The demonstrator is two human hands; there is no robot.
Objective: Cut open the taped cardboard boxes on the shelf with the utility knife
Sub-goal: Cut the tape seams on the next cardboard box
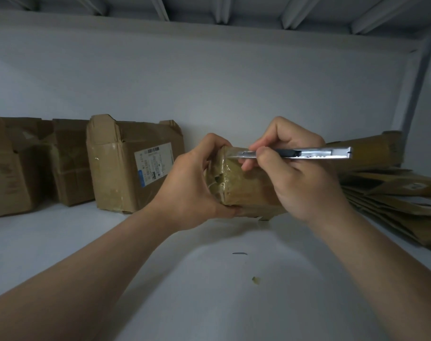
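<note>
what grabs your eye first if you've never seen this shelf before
The two hands at the centre stand out: the left hand grips a small taped box, while the right hand holds a silver utility knife with its tip at the box's top edge. Behind on the left of the white shelf stands a larger labelled box, and flattened cardboard is stacked at the right.

Utility knife (308, 153): bright brushed metal body, dark plastic slider.
Small box (244, 183): brown cardboard under glossy, wrinkled clear tape.
Labelled box (133, 166): matt creased cardboard, white paper label (153, 164).
Shelf (185, 279): smooth matt white.
</note>
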